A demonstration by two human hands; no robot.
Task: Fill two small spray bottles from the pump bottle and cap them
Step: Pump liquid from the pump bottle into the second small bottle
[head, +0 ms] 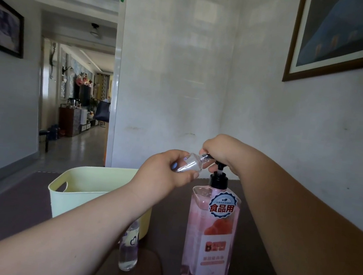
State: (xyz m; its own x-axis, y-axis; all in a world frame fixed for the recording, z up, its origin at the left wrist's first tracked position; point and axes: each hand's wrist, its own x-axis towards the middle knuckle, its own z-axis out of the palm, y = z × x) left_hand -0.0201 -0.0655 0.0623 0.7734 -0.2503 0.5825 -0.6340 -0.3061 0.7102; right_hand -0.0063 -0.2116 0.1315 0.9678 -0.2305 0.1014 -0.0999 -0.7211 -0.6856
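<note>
A tall pump bottle (209,242) of pink liquid with a black pump stands on the dark table in front of me. My right hand (222,151) is closed over the pump head. My left hand (165,169) holds a small clear spray bottle (190,164) tilted on its side, its open neck against the pump nozzle. A second small clear bottle (128,251) with a heart print stands upright on the table under my left forearm, which hides its top.
A pale yellow plastic tub (75,184) with a handle cutout sits on the table (22,198) behind my left arm. White walls close in ahead and to the right, with a framed picture (346,36) up high. A hallway opens at the left.
</note>
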